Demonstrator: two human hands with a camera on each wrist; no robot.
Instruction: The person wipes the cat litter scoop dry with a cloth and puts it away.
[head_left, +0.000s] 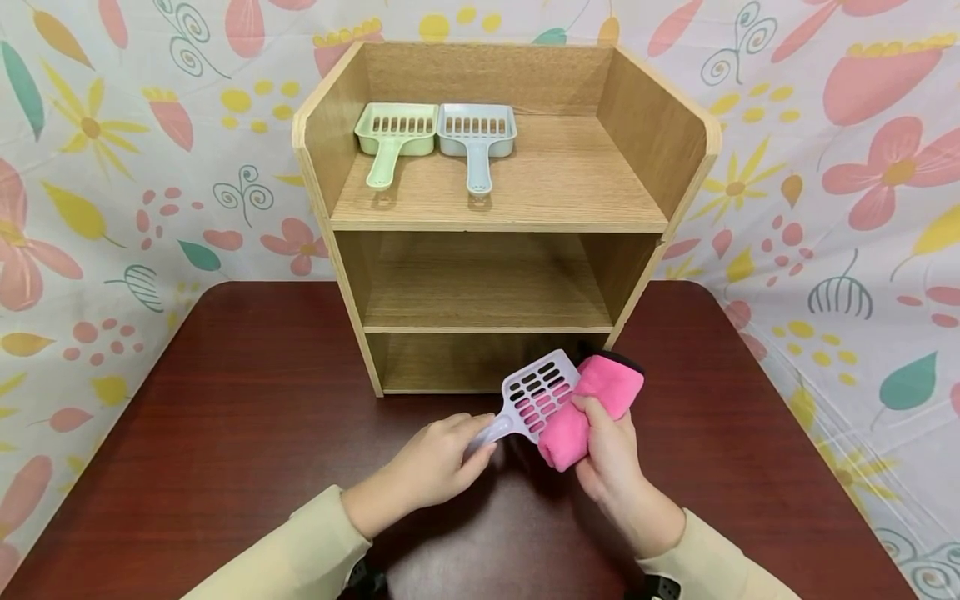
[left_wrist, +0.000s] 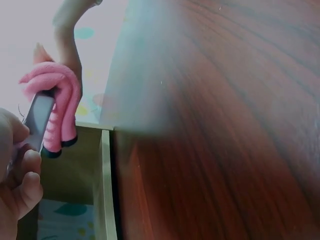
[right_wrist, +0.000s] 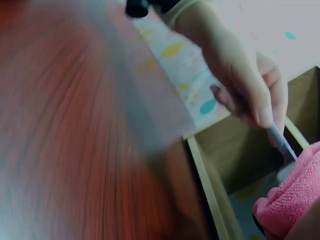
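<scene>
A lavender slotted litter scoop (head_left: 536, 396) is held above the table by its handle in my left hand (head_left: 438, 462). Folded around the scoop's right edge is a pink cloth (head_left: 588, 412) with a dark border, gripped by my right hand (head_left: 615, 467), thumb on top. In the left wrist view the pink cloth (left_wrist: 62, 95) wraps over both sides of the scoop's edge. The right wrist view shows the left hand (right_wrist: 245, 82) on the handle, with the cloth (right_wrist: 295, 200) at the lower right.
Behind the hands stands a wooden shelf unit (head_left: 498, 227) on the dark red table (head_left: 247, 417). On its top board lie a green scoop in a tray (head_left: 386, 167) and a blue scoop in a tray (head_left: 478, 167). A floral curtain (head_left: 187, 150) hangs behind.
</scene>
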